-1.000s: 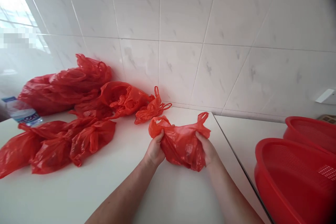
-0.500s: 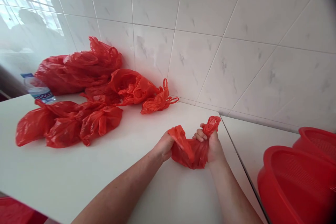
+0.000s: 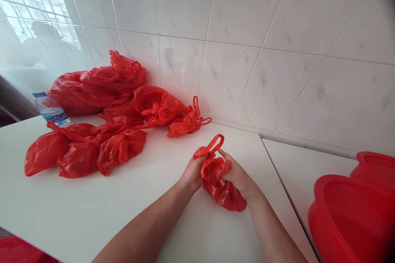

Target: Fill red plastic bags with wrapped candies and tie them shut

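A small red plastic bag (image 3: 222, 191) rests bunched on the white table (image 3: 129, 209) between both my hands. My left hand (image 3: 191, 172) is closed on the bag's left side, just under a handle loop (image 3: 212, 146) that sticks up. My right hand (image 3: 236, 174) is closed on the bag's top from the right, fingers pressed into the plastic. The two hands nearly touch over the bag's neck.
Several red plastic bags (image 3: 120, 148) lie heaped at the back left against the tiled wall (image 3: 247, 49). A water bottle (image 3: 51, 110) stands behind them. Two red plastic baskets (image 3: 348, 218) sit at the right. A seam (image 3: 284, 189) runs beside my right arm.
My hands have come together, gathering the bag's two handles at its neck. The bag has gone from spread wide to a tight bundle. The camera has swung slightly left.
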The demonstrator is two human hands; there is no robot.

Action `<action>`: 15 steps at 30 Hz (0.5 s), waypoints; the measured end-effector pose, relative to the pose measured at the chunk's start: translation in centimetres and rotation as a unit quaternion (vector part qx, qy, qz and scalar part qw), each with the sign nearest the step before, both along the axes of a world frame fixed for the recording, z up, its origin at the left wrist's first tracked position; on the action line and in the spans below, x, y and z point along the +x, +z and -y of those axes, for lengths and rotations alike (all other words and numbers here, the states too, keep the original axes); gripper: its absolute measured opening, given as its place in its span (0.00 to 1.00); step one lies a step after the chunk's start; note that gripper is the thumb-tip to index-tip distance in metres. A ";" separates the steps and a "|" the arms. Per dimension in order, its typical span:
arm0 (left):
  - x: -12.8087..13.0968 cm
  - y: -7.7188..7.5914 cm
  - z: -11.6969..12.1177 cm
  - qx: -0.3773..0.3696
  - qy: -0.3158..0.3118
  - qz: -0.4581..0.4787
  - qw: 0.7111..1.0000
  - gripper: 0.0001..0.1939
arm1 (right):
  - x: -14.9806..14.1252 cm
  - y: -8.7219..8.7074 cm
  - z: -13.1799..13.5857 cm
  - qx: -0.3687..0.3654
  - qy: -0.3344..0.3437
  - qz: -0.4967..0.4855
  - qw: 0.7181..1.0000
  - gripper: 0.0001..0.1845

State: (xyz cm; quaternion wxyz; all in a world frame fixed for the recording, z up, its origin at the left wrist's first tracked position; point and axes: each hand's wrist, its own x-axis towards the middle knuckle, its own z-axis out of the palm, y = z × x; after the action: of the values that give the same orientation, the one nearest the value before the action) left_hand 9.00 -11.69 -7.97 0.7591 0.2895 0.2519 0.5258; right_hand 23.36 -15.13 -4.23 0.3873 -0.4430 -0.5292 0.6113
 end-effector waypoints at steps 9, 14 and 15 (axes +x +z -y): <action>0.8 1.0 1.5 0.127 -0.023 -0.142 0.981 0.10 | -0.4 -2.2 -0.9 0.016 -0.053 -0.092 0.994 0.17; 0.6 0.5 1.8 0.177 0.008 -0.226 0.958 0.30 | 0.3 -3.5 -2.3 -0.010 -0.107 -0.130 0.986 0.11; 0.6 0.4 1.9 0.192 0.015 -0.235 0.953 0.36 | 0.4 -3.6 -2.4 -0.015 -0.117 -0.134 0.984 0.09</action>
State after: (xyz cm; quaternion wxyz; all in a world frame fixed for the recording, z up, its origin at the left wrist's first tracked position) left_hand 9.62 -13.56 -7.55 0.6007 0.5413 0.3216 0.4926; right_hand 23.72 -12.75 -7.79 0.5172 -0.4216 -0.4079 0.6232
